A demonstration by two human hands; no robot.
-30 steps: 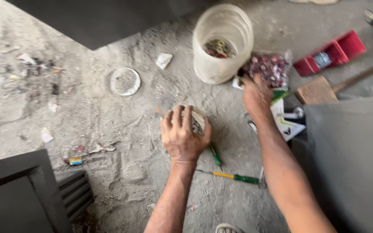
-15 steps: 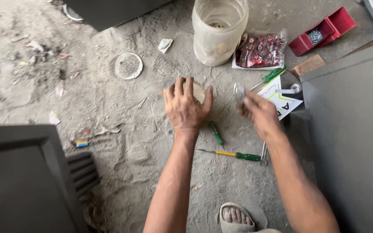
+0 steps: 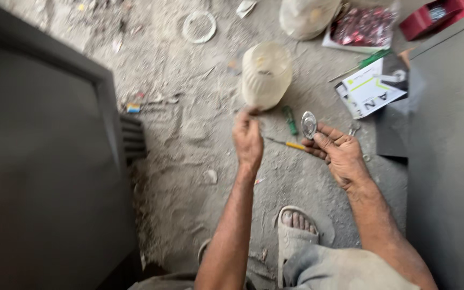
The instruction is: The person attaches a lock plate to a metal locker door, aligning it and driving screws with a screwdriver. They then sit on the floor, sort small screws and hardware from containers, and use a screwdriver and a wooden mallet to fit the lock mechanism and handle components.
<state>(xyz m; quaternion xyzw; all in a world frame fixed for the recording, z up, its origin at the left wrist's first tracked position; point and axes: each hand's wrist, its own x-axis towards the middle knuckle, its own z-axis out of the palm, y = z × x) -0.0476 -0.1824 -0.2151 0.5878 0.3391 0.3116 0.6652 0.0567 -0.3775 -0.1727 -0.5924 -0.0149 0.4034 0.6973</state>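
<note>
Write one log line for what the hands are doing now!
left hand: holds jar | right hand: holds metal piece | screwdriver: on ground

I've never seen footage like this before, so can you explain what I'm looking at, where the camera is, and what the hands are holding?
No machine here: a person works with bare hands, and the camera sits on their head, looking down at a dusty concrete floor. The left hand lifts a small cloudy plastic jar, gripping it at the bottom. The right hand, palm up, holds a small shiny metal disc at the fingertips. On the floor lie a screwdriver with a yellow and green handle, a bag of red pieces, a white printed card, a red tray and a round white lid. A sandalled foot shows below.
</note>
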